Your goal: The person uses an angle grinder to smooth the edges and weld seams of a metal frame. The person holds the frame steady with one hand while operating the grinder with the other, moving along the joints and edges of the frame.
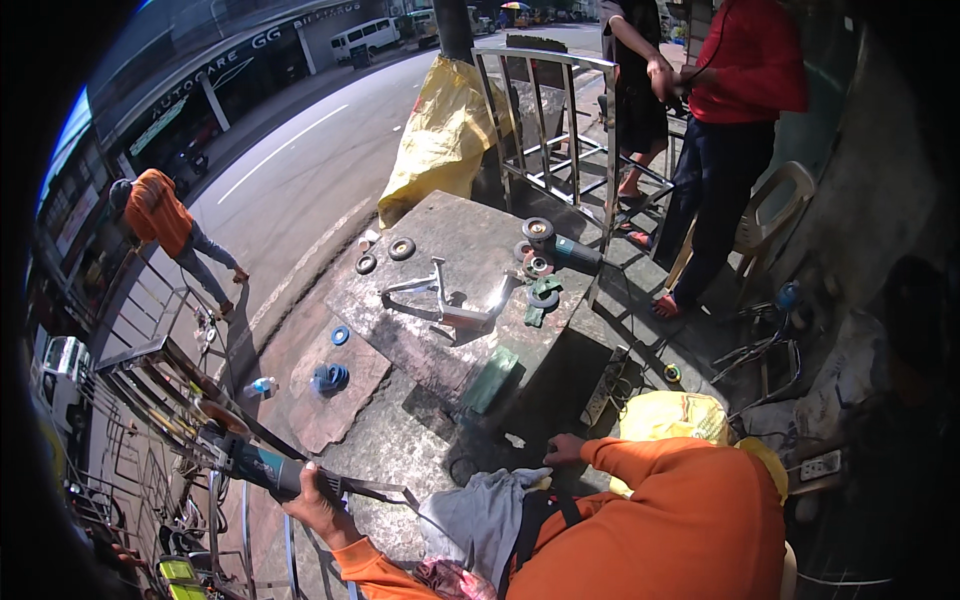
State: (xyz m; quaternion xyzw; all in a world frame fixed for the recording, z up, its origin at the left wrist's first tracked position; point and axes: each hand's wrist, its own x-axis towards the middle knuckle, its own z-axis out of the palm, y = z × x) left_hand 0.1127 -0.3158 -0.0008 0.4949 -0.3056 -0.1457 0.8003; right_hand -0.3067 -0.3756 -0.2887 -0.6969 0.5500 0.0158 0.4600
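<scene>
My left hand (pixel 318 505) is closed around the body of a teal and black angle grinder (pixel 262 468). Its disc end lies against or just beside a bar of the metal railing frame (pixel 140 352) at the left; I cannot tell if they touch. A thin bent metal strip (pixel 375 489) shows just right of that hand. Beyond my grey-clothed lap (pixel 485 515), my right hand (pixel 566 450) hangs near a yellow sack (pixel 672 415); its fingers lie in shadow and no held object shows. A welded metal bracket (pixel 440 300) lies on the worn work table (pixel 440 222) ahead.
A second grinder (pixel 575 252), loose discs (pixel 540 297) and small wheels (pixel 401 248) lie on the table. A green box (pixel 492 380), blue coil (pixel 330 378), bottle (pixel 262 386) and power strip (pixel 604 388) are nearer. Two people stand beyond; another bends at the left by the road.
</scene>
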